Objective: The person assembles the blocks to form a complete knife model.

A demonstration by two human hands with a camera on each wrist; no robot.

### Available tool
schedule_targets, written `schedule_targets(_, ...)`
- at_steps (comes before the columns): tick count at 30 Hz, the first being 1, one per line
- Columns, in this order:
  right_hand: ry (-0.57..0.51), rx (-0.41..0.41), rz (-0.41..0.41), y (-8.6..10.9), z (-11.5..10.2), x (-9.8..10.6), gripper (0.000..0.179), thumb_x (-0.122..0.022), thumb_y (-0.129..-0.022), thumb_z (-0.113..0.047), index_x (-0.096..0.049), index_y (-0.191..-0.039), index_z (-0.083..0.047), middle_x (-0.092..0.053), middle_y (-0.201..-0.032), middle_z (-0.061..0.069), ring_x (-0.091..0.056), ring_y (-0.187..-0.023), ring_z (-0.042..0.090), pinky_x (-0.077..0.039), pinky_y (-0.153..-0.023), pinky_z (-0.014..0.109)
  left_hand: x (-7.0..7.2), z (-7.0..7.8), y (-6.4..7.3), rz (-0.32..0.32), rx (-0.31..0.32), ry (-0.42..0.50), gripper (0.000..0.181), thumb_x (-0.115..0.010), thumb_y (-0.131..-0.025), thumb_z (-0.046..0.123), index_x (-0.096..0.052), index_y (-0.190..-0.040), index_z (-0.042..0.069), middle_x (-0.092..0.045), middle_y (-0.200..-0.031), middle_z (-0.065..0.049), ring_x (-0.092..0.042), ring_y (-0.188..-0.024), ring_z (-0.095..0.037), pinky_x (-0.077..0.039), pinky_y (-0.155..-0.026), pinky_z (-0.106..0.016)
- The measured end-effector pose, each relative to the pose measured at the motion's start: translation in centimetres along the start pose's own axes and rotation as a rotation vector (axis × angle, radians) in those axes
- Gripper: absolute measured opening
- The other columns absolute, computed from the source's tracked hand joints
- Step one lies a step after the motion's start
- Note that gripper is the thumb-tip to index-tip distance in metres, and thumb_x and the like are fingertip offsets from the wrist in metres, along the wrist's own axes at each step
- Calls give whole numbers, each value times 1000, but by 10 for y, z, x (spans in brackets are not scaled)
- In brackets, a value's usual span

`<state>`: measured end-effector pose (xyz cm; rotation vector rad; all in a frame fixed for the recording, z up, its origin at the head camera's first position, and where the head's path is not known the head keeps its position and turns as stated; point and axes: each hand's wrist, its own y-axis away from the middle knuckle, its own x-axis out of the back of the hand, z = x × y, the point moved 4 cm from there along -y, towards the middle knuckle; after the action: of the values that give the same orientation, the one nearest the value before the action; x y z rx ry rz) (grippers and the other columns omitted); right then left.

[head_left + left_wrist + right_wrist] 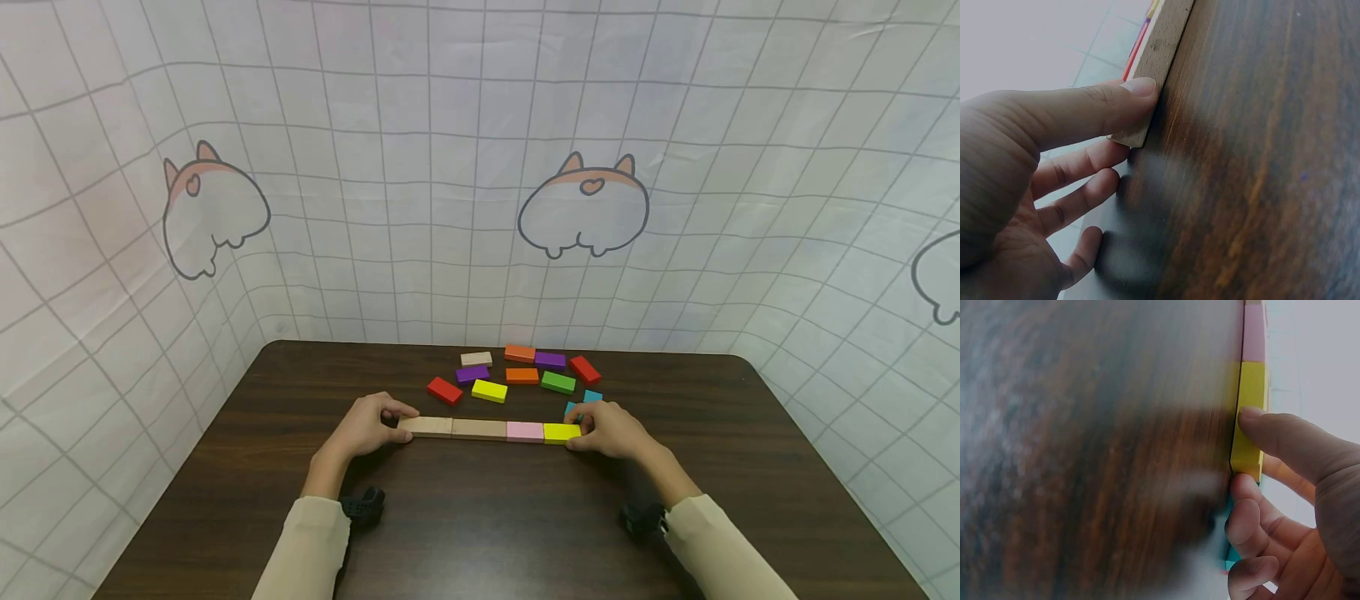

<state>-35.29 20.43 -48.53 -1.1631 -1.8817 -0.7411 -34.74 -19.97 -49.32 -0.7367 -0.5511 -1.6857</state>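
Across the middle of the table runs a straight row of blocks laid end to end: two plain wooden blocks, a pink block (524, 432) and a yellow block (561, 433). My left hand (369, 427) pinches the outer end of the leftmost wooden block (427, 427), thumb on the near side and forefinger at the far side. At the other end, my right hand (611, 429) pinches the yellow block, its thumb (1272, 431) on the near face. The second wooden block (480, 429) lies between, touched by neither hand.
Beyond the row lie several loose blocks, among them a red block (445, 391), a yellow one (489, 391), a green one (558, 382) and an orange one (522, 377). Blue blocks (592, 397) sit right behind my right hand. A grid-patterned cloth (480, 250) hangs behind the dark table (480, 517).
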Motion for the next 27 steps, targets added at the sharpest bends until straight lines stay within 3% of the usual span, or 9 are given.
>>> schedule_targets(27, -45, 62, -32, -1, 7, 1, 31, -81, -89, -25, -73, -116, -11, -62, -78, -3, -52, -67, 12, -44, -62, 26, 0, -1, 0, 0, -14, 2, 28, -88, -80, 16, -82, -108, 22, -62, -94, 0, -50, -88, -19, -43, -78, -35)
